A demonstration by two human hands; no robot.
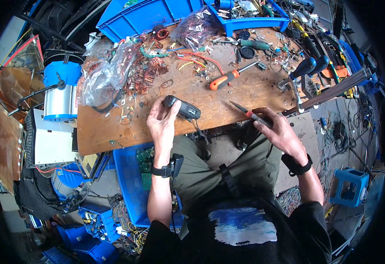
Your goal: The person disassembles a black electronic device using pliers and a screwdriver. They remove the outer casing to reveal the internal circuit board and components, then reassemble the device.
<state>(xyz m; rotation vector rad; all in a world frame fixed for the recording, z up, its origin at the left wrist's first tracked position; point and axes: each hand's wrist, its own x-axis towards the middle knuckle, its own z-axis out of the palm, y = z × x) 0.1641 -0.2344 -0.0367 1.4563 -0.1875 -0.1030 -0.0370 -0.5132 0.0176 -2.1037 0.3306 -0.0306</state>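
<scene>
My left hand [162, 119] grips a small black device [187, 110] with rounded ends, a cable hanging from its near end. I hold it over the front edge of the wooden workbench [144, 132]. In my right hand [282, 135], farther right at the same edge, is a slim tool [250, 115] with a red and grey handle and a dark pointed tip. That tip points toward the left and away from me. The tool and the device are apart. Beyond them on the bench lies a screwdriver [224, 80] with an orange and black handle.
Copper coils [146, 72] and plastic bags [109, 77] crowd the bench's left side. Blue bins [144, 20] stand at the back. Hand tools [309, 66] line the right end. Below the bench's left front is a blue crate [124, 180] with green circuit boards [145, 169].
</scene>
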